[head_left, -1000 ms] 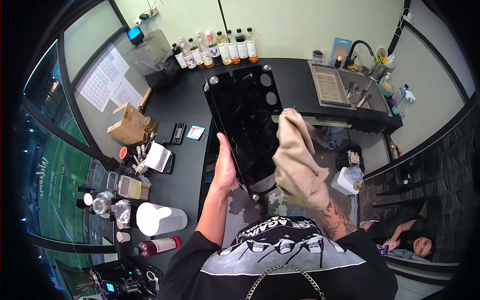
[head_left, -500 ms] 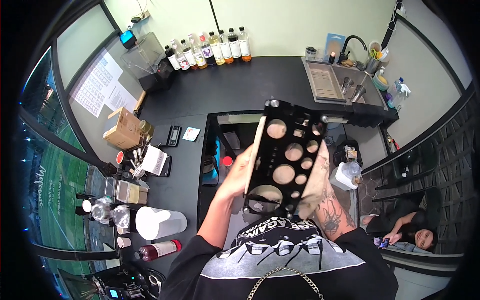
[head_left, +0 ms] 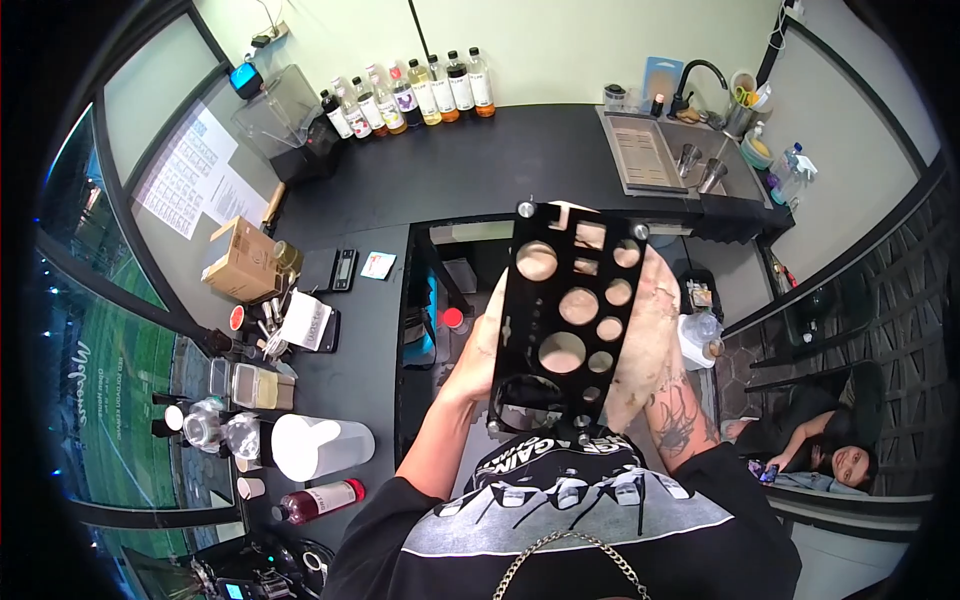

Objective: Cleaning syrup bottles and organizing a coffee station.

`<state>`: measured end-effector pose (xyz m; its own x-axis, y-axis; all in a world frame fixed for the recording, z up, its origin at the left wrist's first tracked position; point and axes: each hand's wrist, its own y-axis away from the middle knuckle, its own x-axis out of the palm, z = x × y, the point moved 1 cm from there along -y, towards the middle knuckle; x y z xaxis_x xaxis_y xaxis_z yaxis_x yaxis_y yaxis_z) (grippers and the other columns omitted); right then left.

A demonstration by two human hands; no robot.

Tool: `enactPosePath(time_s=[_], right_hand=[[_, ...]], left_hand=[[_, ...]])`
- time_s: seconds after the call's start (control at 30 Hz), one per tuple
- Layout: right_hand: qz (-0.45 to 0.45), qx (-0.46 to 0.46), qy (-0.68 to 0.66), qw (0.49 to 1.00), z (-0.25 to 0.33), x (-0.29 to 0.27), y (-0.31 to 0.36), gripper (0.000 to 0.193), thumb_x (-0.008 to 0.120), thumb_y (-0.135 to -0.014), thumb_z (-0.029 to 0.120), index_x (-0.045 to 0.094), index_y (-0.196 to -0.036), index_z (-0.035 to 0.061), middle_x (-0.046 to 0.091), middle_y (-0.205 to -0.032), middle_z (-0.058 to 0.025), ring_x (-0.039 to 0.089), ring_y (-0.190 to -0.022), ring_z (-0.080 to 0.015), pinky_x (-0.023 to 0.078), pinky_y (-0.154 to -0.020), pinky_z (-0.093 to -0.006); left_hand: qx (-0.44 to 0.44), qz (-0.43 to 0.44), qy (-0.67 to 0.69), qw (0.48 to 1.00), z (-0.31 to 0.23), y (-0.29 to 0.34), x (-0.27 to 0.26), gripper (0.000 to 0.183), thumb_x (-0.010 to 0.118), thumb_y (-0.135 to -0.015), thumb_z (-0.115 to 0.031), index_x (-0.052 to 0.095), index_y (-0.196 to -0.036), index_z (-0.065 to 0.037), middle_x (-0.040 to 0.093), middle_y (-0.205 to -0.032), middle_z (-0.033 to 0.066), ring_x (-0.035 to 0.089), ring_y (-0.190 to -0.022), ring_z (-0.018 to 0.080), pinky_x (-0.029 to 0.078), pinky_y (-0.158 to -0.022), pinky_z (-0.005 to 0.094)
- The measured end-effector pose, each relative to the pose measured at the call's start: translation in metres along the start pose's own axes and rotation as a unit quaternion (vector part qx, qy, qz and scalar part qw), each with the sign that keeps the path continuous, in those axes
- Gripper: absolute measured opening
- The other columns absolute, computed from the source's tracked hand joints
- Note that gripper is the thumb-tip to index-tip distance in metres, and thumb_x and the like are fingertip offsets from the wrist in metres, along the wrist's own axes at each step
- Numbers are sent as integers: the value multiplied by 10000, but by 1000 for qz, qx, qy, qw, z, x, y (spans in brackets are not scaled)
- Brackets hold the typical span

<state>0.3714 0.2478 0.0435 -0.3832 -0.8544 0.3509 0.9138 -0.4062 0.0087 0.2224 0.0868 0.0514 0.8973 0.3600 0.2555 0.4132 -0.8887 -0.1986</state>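
A black panel (head_left: 540,310) with round and square cut-outs and silver corner fasteners is held up in front of my chest. It looks like an organizer rack for tools or cups. My left hand (head_left: 487,345) grips its left edge, with the fingers out of sight behind it. Along the right edge my right hand (head_left: 655,300) supports it, its fingers likewise mostly covered. Pale patches show through the holes. A mottled beige area lies along the right hand and wrist; I cannot tell whether it is skin or cloth.
Several syrup bottles (head_left: 430,95) line the wall behind the black counter (head_left: 450,160). A sink (head_left: 735,155) is at the far right. On the left counter stand a white pitcher (head_left: 320,447), a red bottle (head_left: 322,500) and a cardboard box (head_left: 240,258). A person (head_left: 815,445) sits at the right.
The panel has turned from a slanted angle to face up more squarely and shifted slightly left. Both hands have stayed on it. The surroundings have shifted slightly left in view.
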Motion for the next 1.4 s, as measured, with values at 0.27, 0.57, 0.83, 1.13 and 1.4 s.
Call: enactPosePath(time_s=[0.27, 0.57, 0.83, 1.13, 1.4], right_hand=[[-15, 29, -23, 999, -13, 18, 3, 489, 703, -905, 274, 578, -1311, 31, 663, -1181, -56, 649, -1045, -160, 543, -842, -291], [-19, 82, -62, 995, -33, 19, 23, 503, 738, -877, 260, 587, -1301, 34, 670, -1166, -50, 658, -1016, -151, 548, -820, -289], [-9, 145, -91, 985, -43, 18, 55, 516, 768, -853, 247, 595, -1292, 36, 676, -1153, -44, 666, -991, -143, 553, -801, -287], [-9, 197, -127, 972, -42, 25, 12, 533, 803, -826, 232, 604, -1281, 39, 683, -1139, -39, 674, -962, -134, 558, -779, -284], [-21, 231, -167, 958, -35, 14, -1, 550, 834, -802, 220, 613, -1272, 42, 690, -1126, -33, 682, -936, -126, 563, -759, -282]], left_hand=[[-45, -17, 62, 997, 16, 8, -4, 957, 803, -875, -360, 251, -1612, -98, 433, -1555, 140, 493, -1394, 284, 451, -1142, 445], [-118, -132, 163, 971, 13, 12, 5, 414, 584, -1031, -174, 549, -1407, -2, 649, -1310, 106, 663, -1137, 198, 564, -964, 347], [-20, -123, 25, 992, 13, 10, -32, 305, 535, -1073, -283, 627, -1267, -66, 699, -1156, 64, 699, -1039, 177, 604, -830, 290], [-92, -91, 278, 952, 16, 12, -35, 245, 613, -1029, -131, 629, -1261, -55, 696, -1131, 27, 682, -1002, 120, 584, -845, 270], [-95, -174, 258, 946, -3, 13, -28, 273, 596, -1041, -160, 606, -1302, -80, 686, -1184, 34, 695, -1014, 138, 600, -845, 289]])
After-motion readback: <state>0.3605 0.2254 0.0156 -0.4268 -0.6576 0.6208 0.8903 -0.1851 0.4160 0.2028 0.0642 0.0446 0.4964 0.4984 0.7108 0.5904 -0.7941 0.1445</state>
